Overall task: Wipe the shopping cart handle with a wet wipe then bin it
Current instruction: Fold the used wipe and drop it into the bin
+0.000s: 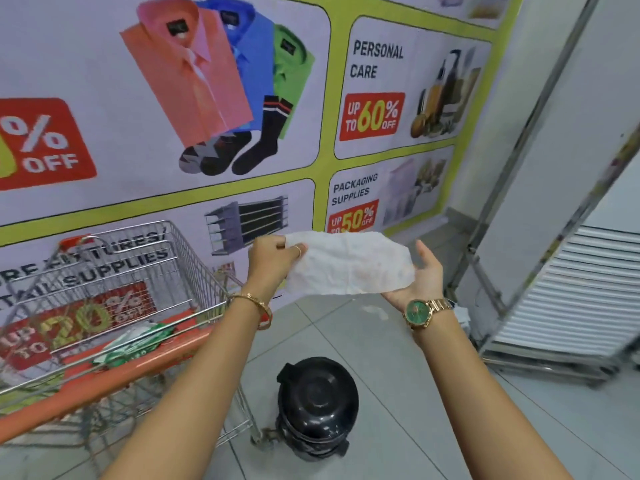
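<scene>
Wipe (349, 263): white, crumpled, spread out flat between both hands, held up in the air in front of the wall poster, above the floor and to the right of the cart.
Left hand (273, 258): grip pinching the wipe's left upper corner between thumb and fingers; a ring shows on one finger, a gold bangle (254, 304) sits on the wrist.
Right hand (420, 275): palm turned up and inward, fingers spread and straight — the wipe's right edge lies against the palm and fingers; whether the thumb presses it I cannot tell.
Watch (420, 311): gold band, green face, on the right wrist.
Cart (166, 271): wire basket at the left, tilted in the view, with an orange handle (86, 393) running along its near side under the left forearm.
Pack (136, 344): green and white, lying in the cart's near section just beyond the handle.
Bin (317, 407): black, round, lid shut, standing on the floor just right of the cart's near wheel — below and between the two forearms, well under the wipe.
Floor (398, 393): pale grey tiles.
Poster (207, 98): covers the far wall, with shirts, socks and discount signs in red.
Rack (561, 289): white panels in a metal frame, leaning at the right.
</scene>
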{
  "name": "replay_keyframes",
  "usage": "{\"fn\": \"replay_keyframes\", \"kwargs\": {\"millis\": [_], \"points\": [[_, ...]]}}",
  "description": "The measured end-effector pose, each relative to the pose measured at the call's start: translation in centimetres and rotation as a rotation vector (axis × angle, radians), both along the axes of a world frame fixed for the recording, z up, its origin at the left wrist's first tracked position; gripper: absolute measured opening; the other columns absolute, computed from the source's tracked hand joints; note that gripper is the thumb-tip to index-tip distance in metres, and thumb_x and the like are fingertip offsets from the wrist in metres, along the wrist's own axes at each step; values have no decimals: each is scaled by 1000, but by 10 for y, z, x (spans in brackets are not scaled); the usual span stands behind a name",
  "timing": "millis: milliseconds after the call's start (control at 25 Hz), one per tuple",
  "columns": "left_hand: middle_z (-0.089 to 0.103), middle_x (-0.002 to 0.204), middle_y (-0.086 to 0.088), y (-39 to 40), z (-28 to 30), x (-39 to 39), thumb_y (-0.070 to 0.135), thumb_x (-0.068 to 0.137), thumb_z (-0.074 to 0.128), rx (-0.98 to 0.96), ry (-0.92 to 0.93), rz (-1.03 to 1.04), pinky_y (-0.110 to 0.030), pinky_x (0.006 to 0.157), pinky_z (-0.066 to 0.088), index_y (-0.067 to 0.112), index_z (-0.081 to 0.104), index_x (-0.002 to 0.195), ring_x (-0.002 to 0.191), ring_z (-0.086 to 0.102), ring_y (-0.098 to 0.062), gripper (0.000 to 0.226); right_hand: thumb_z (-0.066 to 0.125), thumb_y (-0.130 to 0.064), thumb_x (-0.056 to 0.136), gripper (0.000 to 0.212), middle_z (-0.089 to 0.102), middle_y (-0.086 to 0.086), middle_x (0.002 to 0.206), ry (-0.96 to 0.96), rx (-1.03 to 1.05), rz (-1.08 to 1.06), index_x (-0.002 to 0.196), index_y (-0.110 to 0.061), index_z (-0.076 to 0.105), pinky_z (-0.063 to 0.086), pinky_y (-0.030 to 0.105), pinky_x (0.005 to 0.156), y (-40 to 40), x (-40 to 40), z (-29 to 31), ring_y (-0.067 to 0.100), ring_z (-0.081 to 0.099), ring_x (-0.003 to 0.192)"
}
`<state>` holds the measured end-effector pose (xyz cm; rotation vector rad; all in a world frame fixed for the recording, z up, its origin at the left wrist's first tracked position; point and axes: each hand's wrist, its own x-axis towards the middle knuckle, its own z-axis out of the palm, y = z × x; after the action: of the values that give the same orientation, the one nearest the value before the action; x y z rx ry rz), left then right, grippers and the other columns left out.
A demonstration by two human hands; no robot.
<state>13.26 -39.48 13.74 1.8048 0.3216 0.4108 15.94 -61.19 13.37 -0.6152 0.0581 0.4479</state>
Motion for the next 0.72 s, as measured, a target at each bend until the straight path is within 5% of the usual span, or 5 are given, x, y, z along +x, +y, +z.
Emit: {"fn": "replay_keyframes", "kwargs": {"millis": [120,320,440,560,720], "points": [[58,72,-13,-13,-9,14,26,70,70,1,27,-13,-46,69,55,-1,66,73,70,54,-22,28,35,-51,87,57,70,20,99,25,-32,-38,110,-5,60,54,51,73,-15,6,-15,35,70,83],[56,72,-15,-33,-35,39,22,74,70,26,57,-61,-39,63,48,-8,65,75,68,50,-21,31,32,-42,89,51,75,15,87,19,-130,-115,92,-7,70,58,42,66,-39,22,-41,30,72,75],[54,68,-13,-41,-53,61,19,75,70,49,125,-82,-32,62,41,-11,63,72,65,47,-20,30,31,-37,90,50,75,12,87,21,-216,-131,87,-9,73,55,39,76,-45,42,-57,29,71,77],[38,58,-9,-44,-66,85,16,77,69,80,189,-75,-31,59,31,12,37,47,58,36,-20,44,33,-35,91,41,76,9,82,52,-304,-131,95,-11,66,53,36,75,-42,69,-71,27,72,74],[22,52,-1,-45,-96,110,13,77,69,87,272,-22,-30,59,30,19,21,47,53,23,-18,56,34,-33,92,43,75,10,84,111,-351,-84,89,-10,71,48,40,82,-29,108,-98,27,70,76]]}}
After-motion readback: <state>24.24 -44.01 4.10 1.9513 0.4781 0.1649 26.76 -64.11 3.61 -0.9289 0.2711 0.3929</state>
